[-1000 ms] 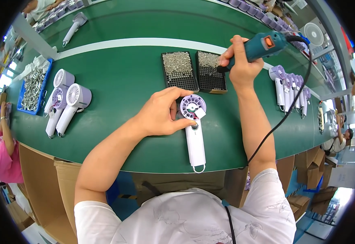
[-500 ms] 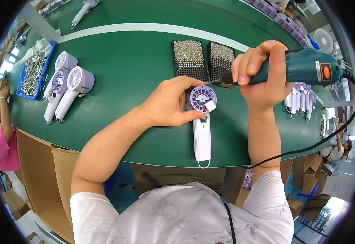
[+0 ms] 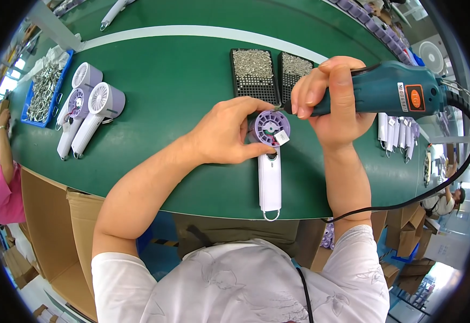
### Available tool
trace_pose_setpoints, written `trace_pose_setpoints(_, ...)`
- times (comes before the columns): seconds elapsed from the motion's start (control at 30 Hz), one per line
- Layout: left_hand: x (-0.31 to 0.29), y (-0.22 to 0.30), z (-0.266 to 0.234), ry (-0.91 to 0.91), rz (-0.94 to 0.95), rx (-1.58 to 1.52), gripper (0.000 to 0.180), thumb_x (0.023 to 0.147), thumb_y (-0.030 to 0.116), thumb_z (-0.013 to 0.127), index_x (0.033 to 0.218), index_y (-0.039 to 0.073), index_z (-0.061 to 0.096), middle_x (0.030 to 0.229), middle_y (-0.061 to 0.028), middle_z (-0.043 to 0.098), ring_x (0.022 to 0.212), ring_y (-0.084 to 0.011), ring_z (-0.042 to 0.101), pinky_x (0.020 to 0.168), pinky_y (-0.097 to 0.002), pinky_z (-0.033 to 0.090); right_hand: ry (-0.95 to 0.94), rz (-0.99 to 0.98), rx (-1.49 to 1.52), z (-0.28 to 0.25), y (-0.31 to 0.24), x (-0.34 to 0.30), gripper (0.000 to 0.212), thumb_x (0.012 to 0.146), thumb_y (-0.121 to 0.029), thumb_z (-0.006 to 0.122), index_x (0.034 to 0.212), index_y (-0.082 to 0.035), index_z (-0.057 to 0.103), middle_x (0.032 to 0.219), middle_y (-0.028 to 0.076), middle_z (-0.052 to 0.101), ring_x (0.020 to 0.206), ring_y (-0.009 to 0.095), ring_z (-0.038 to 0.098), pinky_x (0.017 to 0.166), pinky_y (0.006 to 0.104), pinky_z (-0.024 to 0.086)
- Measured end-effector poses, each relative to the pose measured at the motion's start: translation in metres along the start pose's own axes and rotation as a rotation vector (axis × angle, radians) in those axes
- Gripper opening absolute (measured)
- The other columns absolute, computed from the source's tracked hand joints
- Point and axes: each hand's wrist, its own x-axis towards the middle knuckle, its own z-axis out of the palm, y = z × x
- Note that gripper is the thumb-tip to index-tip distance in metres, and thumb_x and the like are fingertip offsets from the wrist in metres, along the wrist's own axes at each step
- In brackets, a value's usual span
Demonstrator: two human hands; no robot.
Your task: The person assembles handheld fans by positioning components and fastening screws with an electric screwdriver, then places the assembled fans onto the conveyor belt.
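Note:
A white and lilac handheld fan (image 3: pixel 270 183) lies on the green table in front of me, its handle toward me and a loop at the handle's end. Its round head shows the inner ribs, some wires and a small white tag. My left hand (image 3: pixel 221 132) grips the fan head from the left, thumb below it and index finger along its far edge. In my right hand (image 3: pixel 334 107) is a dark teal electric screwdriver (image 3: pixel 391 89), held almost level. Its bit points left, close to my left index fingertip at the head's far edge; the exact contact is hard to see.
Two black perforated trays (image 3: pixel 253 81) of small screws stand just beyond the fan. Several fans (image 3: pixel 92 116) and a blue bin (image 3: pixel 43 91) of metal loops are at the left. White handles (image 3: pixel 399 132) lie at the right. The screwdriver's black cord (image 3: pixel 402 202) curves across the right side.
My right hand and the screwdriver have moved left, bringing the tool's nose closer to the fan head. My left hand keeps its hold on the fan.

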Motion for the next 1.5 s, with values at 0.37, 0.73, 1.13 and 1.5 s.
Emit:
trace_pose_setpoints(0.37, 0.000, -0.002, 0.000, 0.027, 0.034, 0.008, 0.064, 0.066, 0.027, 0.091, 0.115, -0.004, 0.063, 0.085, -0.0071, 0.064, 0.054, -0.0134, 0.056, 0.049, -0.0278, 0.044, 0.076, 0.074, -0.024, 0.016, 0.013, -0.003, 0.009, 0.091, 0.002, 0.069, 0.086, 0.004, 0.062, 0.059, 0.006, 0.060, 0.046, 0.011, 0.058, 0.042, 0.0227, 0.046)
trace_pose_setpoints(0.73, 0.002, 0.005, -0.005, -0.050, -0.117, -0.003, 0.066, 0.066, 0.033, 0.088, 0.116, -0.001, 0.064, 0.095, -0.0124, 0.067, 0.066, -0.0228, 0.062, 0.063, -0.0345, 0.053, 0.071, 0.167, -0.099, 0.017, 0.017, -0.002, 0.015, 0.089, -0.004, 0.075, 0.081, 0.001, 0.064, 0.057, 0.004, 0.061, 0.044, 0.009, 0.057, 0.041, 0.0232, 0.045)
trace_pose_setpoints(1.13, 0.003, 0.008, -0.003, -0.041, -0.106, -0.007, 0.061, 0.064, 0.026, 0.090, 0.114, -0.001, 0.067, 0.095, -0.0105, 0.067, 0.063, -0.0192, 0.061, 0.060, -0.0311, 0.052, -0.032, 0.020, 0.086, 0.001, -0.007, 0.005, 0.014, 0.101, -0.009, 0.052, 0.103, 0.004, 0.058, 0.062, 0.009, 0.055, 0.043, 0.016, 0.051, 0.040, 0.0309, 0.044)
trace_pose_setpoints(1.5, 0.002, 0.000, 0.001, 0.002, 0.020, 0.013, 0.065, 0.065, 0.025, 0.093, 0.116, -0.002, 0.063, 0.086, -0.0065, 0.064, 0.055, -0.0128, 0.055, 0.051, -0.0269, 0.045, -0.071, 0.104, -0.012, 0.003, 0.005, -0.006, 0.015, 0.104, -0.007, 0.045, 0.106, 0.002, 0.057, 0.061, 0.008, 0.053, 0.040, 0.016, 0.048, 0.040, 0.0332, 0.044)
